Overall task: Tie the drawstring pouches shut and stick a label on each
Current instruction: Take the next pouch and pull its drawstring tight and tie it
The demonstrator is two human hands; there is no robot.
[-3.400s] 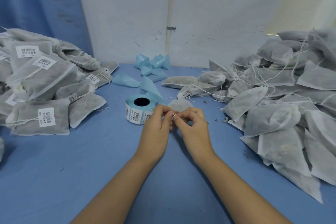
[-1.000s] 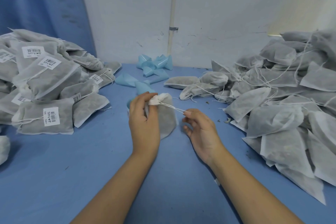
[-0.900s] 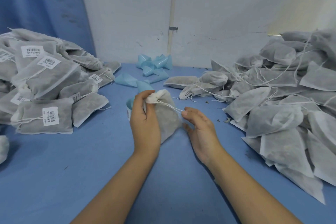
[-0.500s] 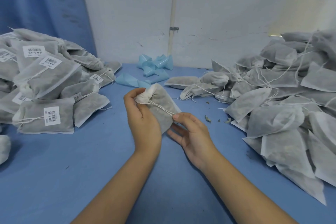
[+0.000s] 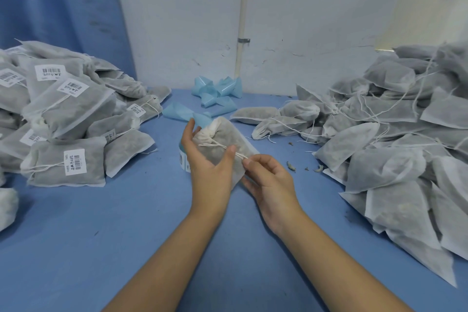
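Note:
My left hand [image 5: 207,164] holds a grey drawstring pouch [image 5: 225,139] above the blue table, thumb pressed on its front and its gathered white neck pointing up-left. The white drawstring [image 5: 220,146] runs from the neck across the pouch to my right hand [image 5: 266,175], which pinches the string's end between thumb and fingertips. A label roll [image 5: 183,161] stands on the table behind my left hand, mostly hidden.
A heap of labelled pouches [image 5: 65,119] lies at the left, and a larger heap of unlabelled pouches [image 5: 395,139] at the right. Crumpled blue backing strips [image 5: 215,94] lie by the back wall. Small crumbs [image 5: 291,166] dot the blue table [image 5: 126,235].
The pouch was lifted off the table and turned so its neck points up-left. My right hand slid along the drawstring and closed in against the pouch.

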